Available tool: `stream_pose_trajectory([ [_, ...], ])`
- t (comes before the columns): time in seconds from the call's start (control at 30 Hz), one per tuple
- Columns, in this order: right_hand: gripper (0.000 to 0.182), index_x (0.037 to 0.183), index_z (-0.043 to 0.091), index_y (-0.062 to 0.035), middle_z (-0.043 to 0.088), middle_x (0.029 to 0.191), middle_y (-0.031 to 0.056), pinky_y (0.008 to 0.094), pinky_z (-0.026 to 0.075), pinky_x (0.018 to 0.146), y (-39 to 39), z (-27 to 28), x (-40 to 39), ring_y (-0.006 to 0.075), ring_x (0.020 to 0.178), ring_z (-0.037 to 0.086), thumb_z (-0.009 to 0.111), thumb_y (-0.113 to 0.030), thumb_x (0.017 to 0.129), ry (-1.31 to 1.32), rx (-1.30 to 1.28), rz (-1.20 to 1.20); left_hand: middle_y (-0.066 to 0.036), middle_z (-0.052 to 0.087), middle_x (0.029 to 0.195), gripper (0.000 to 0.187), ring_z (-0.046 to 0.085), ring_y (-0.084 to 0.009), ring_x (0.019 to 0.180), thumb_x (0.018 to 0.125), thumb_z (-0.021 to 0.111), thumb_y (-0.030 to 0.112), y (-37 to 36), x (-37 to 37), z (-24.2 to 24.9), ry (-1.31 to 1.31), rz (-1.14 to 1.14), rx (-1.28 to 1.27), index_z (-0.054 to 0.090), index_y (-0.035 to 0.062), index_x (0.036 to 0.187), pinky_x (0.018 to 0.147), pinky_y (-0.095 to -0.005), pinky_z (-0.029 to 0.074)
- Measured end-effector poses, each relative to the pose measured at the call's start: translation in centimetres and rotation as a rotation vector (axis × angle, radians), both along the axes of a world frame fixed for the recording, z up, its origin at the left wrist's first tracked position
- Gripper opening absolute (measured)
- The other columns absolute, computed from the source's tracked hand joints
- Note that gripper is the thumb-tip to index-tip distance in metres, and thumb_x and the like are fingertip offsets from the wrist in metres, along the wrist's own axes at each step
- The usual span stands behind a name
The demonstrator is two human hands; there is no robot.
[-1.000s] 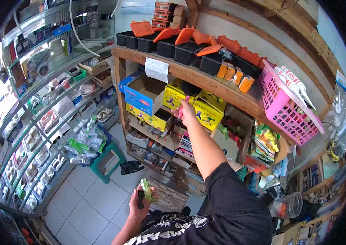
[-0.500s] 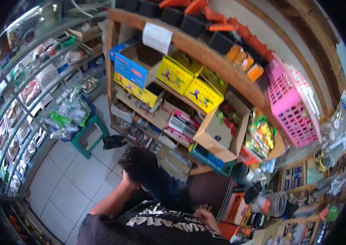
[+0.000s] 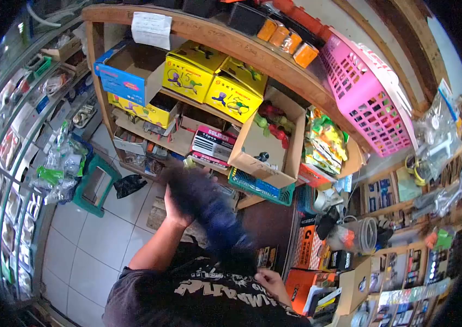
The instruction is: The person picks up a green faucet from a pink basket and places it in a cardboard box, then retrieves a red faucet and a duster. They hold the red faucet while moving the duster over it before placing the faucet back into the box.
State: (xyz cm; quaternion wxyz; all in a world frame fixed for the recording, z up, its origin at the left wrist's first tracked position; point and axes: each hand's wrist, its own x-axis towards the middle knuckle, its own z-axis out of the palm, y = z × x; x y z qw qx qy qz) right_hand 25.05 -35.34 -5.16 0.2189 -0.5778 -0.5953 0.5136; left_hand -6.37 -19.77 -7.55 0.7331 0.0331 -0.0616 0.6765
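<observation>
Nearest, the right hand (image 3: 270,280) is seen low against the black printed shirt (image 3: 214,291); whether its fingers are closed on anything cannot be told. Above it, the left hand (image 3: 176,210) is raised before the shelves, its fingers hidden by a dark blurred shape (image 3: 212,218) lying across them, so its grip cannot be told either. The shape is smeared by motion and cannot be identified. Beyond, an open cardboard box (image 3: 266,147) is set on the shelf below two yellow boxes (image 3: 233,95), with a pink basket (image 3: 364,92) further right. A handling step at the shelves is judged to be under way; steadier hands would be called for before any placing there
</observation>
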Motion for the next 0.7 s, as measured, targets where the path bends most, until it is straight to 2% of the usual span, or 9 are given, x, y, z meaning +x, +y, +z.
stream_pose_trajectory([
  [0.1,0.021,0.095,0.058,0.0015,0.05,0.069,-0.0009,0.0219,0.037,0.056,0.4,1.1,0.0,0.006,0.063,0.044,0.062,-0.018,0.086,-0.025,0.113,0.066,-0.012,0.042,0.133,0.066,0.042,-0.0324,0.119,0.086,0.03,0.063,-0.8,-0.4,0.8,0.043,0.016,0.09,0.035,0.0178,0.133,0.097,-0.0469,0.034],
  [0.17,0.02,0.093,0.058,0.0015,0.048,0.068,-0.0009,0.0217,0.037,0.056,0.3,0.6,0.1,0.0058,0.063,0.043,0.061,-0.017,0.086,-0.019,0.113,0.011,-0.012,0.041,0.133,0.06,0.041,-0.0352,0.118,0.087,0.03,0.062,-1.5,-0.7,2.1,0.042,0.071,-0.18,0.036,0.0215,0.131,0.095,-0.0478,0.034],
  [0.23,0.019,0.094,0.06,0.0011,0.049,0.068,-0.001,0.0216,0.038,0.057,1.3,0.0,0.4,0.006,0.065,0.044,0.06,-0.016,0.086,0.033,-0.098,-0.139,-0.013,0.041,0.133,0.062,0.043,-0.0364,0.115,0.087,0.027,0.063,-2.0,-1.2,1.1,0.002,0.098,-0.021,0.035,0.0211,0.132,0.095,-0.0499,0.035],
  [0.3,0.021,0.086,0.058,0.0017,0.048,0.066,-0.0004,0.0223,0.038,0.057,2.2,1.6,-0.1,0.0065,0.063,0.044,0.061,-0.019,0.086,-0.073,0.142,0.098,-0.015,0.039,0.134,0.064,0.045,-0.0367,0.115,0.086,0.026,0.064,-1.8,-1.4,0.1,0.161,0.181,0.039,0.034,0.0206,0.133,0.093,-0.0531,0.036],
  [0.43,0.024,0.083,0.056,0.0022,0.046,0.063,0.0003,0.0236,0.037,0.055,3.4,1.8,-1.3,0.0075,0.061,0.043,0.057,-0.021,0.088,-0.171,0.138,0.094,-0.011,0.04,0.135,0.063,0.048,-0.0348,0.113,0.088,0.028,0.061,-1.6,-2.0,0.1,0.107,0.209,0.128,0.034,0.0176,0.133,0.096,-0.0521,0.035],
  [0.47,0.024,0.085,0.057,0.0021,0.047,0.064,0.0015,0.0237,0.039,0.056,3.6,1.0,-1.2,0.0085,0.061,0.044,0.06,-0.022,0.086,-0.141,0.161,0.035,-0.009,0.042,0.133,0.06,0.049,-0.0315,0.113,0.088,0.03,0.06,-3.0,-2.1,1.8,-0.004,0.133,-0.191,0.039,0.0179,0.131,0.096,-0.0479,0.037],
  [0.57,0.026,0.086,0.056,0.0021,0.047,0.061,0.0033,0.026,0.039,0.055,4.0,-0.1,-0.4,0.0098,0.059,0.044,0.058,-0.024,0.087,-0.218,0.037,0.053,-0.011,0.041,0.134,0.057,0.049,-0.0278,0.113,0.088,0.032,0.058,-2.9,-2.4,-1.8,-0.198,0.075,0.146,0.04,0.0197,0.131,0.097,-0.0432,0.038],
  [0.63,0.026,0.083,0.055,0.0014,0.045,0.059,0.0043,0.0273,0.038,0.053,4.2,1.5,-1.6,0.0104,0.057,0.043,0.057,-0.025,0.087,-0.305,0.127,0.163,-0.01,0.043,0.133,0.058,0.049,-0.025,0.113,0.088,0.031,0.06,-2.7,-1.6,-1.7,0.159,0.274,0.144,0.04,0.0216,0.131,0.097,-0.0456,0.037],
  [0.7,0.026,0.083,0.055,0.0013,0.045,0.059,0.0049,0.0281,0.038,0.052,4.2,2.5,-2.7,0.0108,0.057,0.043,0.056,-0.024,0.087,-0.234,0.15,0.088,-0.009,0.041,0.135,0.058,0.047,-0.0269,0.115,0.088,0.029,0.06,-3.5,-2.0,-0.3,0.144,0.254,0.153,0.038,0.0226,0.132,0.097,-0.0495,0.036],
])
